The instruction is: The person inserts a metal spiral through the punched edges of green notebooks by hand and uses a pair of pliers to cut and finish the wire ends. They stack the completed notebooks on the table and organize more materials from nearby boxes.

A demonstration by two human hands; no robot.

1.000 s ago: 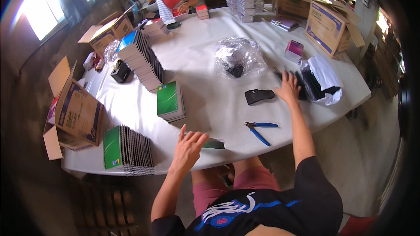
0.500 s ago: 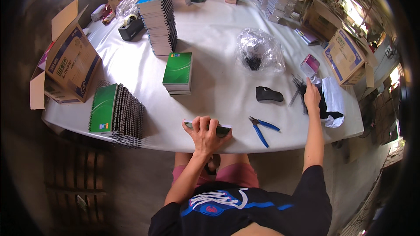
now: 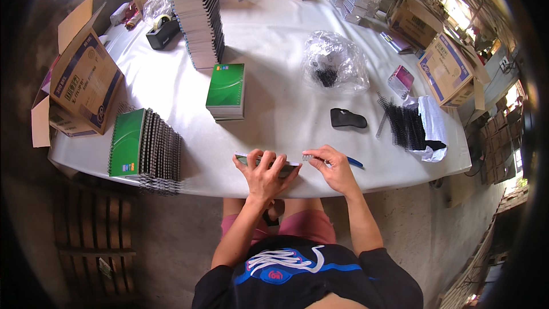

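Head view: the left hand (image 3: 265,174) grips 1 notebook (image 3: 292,165); at the notebook's right end, the right hand (image 3: 334,170) pinches 1 coil (image 3: 307,157), seemingly presenting it; next calls for careful alignment.

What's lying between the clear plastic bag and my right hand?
In the head view, a black pouch-like item lies between the clear plastic bag and your right hand.

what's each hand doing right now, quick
Left hand: closed, holding a notebook at the near table edge.
Right hand: fingers closed on a small spiral coil beside it.
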